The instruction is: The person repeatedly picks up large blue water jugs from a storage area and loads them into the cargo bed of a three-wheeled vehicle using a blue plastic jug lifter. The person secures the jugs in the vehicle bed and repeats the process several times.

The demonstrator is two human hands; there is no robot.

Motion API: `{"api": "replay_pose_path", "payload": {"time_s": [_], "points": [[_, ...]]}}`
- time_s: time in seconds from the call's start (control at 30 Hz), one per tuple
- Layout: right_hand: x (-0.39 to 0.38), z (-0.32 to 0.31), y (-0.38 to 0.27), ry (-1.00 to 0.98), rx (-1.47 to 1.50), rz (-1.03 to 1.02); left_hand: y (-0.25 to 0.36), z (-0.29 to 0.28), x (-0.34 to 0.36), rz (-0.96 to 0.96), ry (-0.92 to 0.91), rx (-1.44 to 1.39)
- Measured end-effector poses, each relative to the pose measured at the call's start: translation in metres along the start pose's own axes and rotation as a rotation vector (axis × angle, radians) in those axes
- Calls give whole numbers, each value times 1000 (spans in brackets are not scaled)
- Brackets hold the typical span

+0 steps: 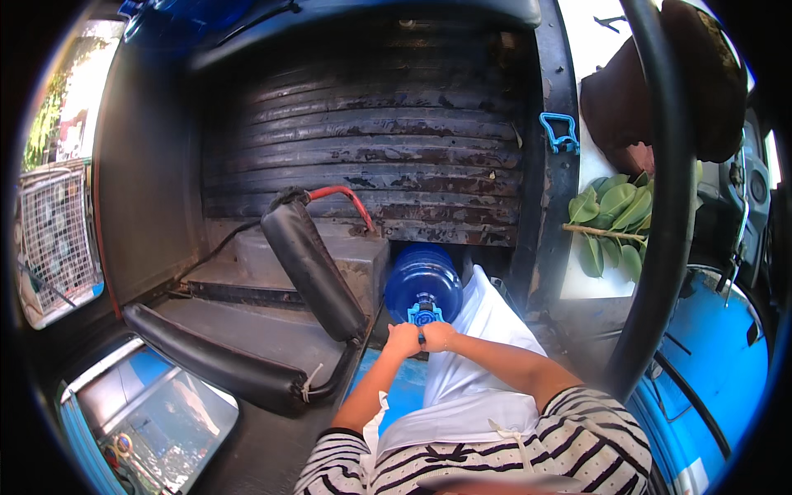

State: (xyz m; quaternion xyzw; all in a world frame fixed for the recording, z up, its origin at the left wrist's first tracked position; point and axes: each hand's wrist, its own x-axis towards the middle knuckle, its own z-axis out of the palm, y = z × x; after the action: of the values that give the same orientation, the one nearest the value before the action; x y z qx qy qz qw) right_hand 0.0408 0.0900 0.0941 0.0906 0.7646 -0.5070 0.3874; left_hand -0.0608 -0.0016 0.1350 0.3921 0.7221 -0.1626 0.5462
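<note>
A large blue water jug lies in front of me, its neck pointing toward my body. Around that neck sits a light blue carrying handle. My left hand and my right hand are side by side, both closed on this handle. The fingers are partly hidden beneath the hands. A white apron hangs over my front, next to the jug's right side.
Left of the jug stands a black padded seat bar with a red bent tube. Ridged metal flooring stretches beyond. A second light blue handle rests on the right ledge, near leafy branches and a dark upright pole.
</note>
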Motion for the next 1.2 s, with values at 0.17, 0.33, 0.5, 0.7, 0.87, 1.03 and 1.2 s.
{"api": "replay_pose_path", "payload": {"time_s": [0.17, 0.33, 0.5, 0.7, 0.87, 1.03, 1.2], "points": [[-5, -7, 6, -16, 7, 47, 12, -16, -1, 16, -24, -41], [-6, -18, 8, -19, -28, 45, 10, -10, 5, 53, 86, -82], [-29, -35, -14, 35, -11, 83, 24, -34, -17, -8, 104, -101], [-119, -99, -49, 130, -18, 85, 78, -119, -77, 134, 50, -119], [-195, -116, -81, 241, 74, 168, 115, -144, -129, 384, 137, -85], [-186, -109, -73, 463, 100, 175, 124, -135, -113, 399, 364, 11], [-162, -143, -50, 531, -76, 181, 118, -135, -71, 440, 576, -174]]}}
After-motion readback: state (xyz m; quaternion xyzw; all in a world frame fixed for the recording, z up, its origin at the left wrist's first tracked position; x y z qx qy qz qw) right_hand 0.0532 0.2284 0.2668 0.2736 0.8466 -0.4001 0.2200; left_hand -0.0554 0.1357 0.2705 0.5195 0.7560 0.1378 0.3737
